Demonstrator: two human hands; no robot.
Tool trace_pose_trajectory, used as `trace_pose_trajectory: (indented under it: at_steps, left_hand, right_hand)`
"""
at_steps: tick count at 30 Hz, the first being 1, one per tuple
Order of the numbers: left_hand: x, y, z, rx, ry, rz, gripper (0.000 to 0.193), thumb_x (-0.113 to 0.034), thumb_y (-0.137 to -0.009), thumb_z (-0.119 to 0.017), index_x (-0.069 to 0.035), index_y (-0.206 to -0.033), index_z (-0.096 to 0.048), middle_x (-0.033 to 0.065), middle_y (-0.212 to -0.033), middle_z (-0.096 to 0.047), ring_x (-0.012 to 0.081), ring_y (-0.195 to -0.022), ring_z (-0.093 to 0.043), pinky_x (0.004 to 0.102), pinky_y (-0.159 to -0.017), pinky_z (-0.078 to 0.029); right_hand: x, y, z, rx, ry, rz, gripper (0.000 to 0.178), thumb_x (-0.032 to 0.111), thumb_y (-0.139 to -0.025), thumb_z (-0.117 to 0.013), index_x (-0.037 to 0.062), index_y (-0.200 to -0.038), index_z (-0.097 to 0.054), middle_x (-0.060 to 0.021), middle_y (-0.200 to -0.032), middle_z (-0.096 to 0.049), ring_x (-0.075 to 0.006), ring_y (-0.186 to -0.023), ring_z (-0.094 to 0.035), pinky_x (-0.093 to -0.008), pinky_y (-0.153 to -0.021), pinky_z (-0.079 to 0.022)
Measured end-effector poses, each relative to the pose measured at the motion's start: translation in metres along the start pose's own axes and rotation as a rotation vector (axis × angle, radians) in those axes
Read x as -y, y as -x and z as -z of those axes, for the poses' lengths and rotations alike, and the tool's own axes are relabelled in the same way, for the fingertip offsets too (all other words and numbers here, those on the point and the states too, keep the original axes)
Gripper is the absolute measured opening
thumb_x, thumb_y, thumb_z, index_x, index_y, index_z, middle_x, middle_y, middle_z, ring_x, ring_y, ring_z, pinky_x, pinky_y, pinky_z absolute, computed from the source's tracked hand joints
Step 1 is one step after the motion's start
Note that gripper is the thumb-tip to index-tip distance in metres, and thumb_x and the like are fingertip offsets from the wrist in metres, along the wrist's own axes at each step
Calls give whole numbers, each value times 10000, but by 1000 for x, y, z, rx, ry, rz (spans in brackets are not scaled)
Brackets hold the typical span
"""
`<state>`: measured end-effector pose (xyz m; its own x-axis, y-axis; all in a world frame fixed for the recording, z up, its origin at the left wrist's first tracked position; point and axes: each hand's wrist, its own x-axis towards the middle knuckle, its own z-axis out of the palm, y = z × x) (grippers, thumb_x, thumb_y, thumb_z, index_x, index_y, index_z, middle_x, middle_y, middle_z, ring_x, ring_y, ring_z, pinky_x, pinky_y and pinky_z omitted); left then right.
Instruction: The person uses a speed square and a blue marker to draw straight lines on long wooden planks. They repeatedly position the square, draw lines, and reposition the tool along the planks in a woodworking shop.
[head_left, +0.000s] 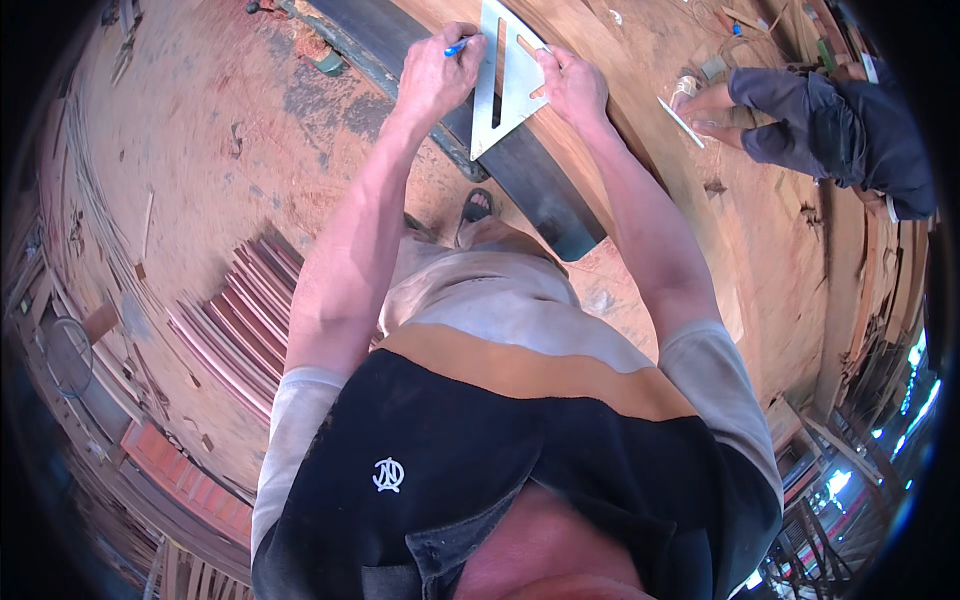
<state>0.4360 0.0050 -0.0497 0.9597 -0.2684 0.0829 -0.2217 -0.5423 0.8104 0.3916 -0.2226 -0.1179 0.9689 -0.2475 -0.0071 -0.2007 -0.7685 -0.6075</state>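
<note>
Pinched in the fingers of my left hand (437, 76) is a blue pen (456, 47), close to the left edge of a triangular square (516, 75). The square is pale and flat, with a long slot and smaller cutouts. My right hand (574, 86) grips its right side, fingers partly hidden. It lies across a wooden board (562, 135) and the dark metal machine bed (528, 186) running beside it; I cannot tell whether the pen tip touches the wood.
Another person (830, 130) in dark clothes is at the right. Curved reddish wooden strips (245, 315) lie on the dusty floor (200, 150) to the left. A green machine part (328, 63) sits by the bed's far left side. Stacked timber (875, 290) lines the right.
</note>
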Motion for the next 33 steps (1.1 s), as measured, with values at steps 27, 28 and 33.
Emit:
trace_pose_trajectory:
  at_steps: [27, 28, 33]
  left_hand:
    - [157, 175, 132, 324, 94, 692, 428, -352, -1074, -628, 27, -1237, -738, 98, -964, -759, 181, -913, -746, 336, -815, -578]
    - [163, 173, 138, 313, 79, 738, 430, -358, -1074, -627, 22, -1241, -739, 98, -965, -758, 184, -910, -747, 338, -814, -578]
    - [176, 136, 155, 207, 101, 728, 391, -366, -1065, -636, -35, -1235, -757, 121, -934, -771, 233, -871, -735, 380, -824, -573]
  right_hand:
    - [-3, 4, 8, 22, -33, -17, 466, 393, -1105, -553, 15, -1284, -759, -222, -1122, -794, -396, -1069, -760, -468, -963, -574]
    - [6, -13, 0, 13, -45, 34, 471, 393, -1103, -557, 7, -1281, -759, -226, -1126, -793, -395, -1076, -760, -472, -970, -572]
    - [74, -104, -43, 30, 6, 4, 478, 409, -1096, -565, 19, -1282, -768, -228, -1133, -794, -414, -1089, -756, -493, -985, -561]
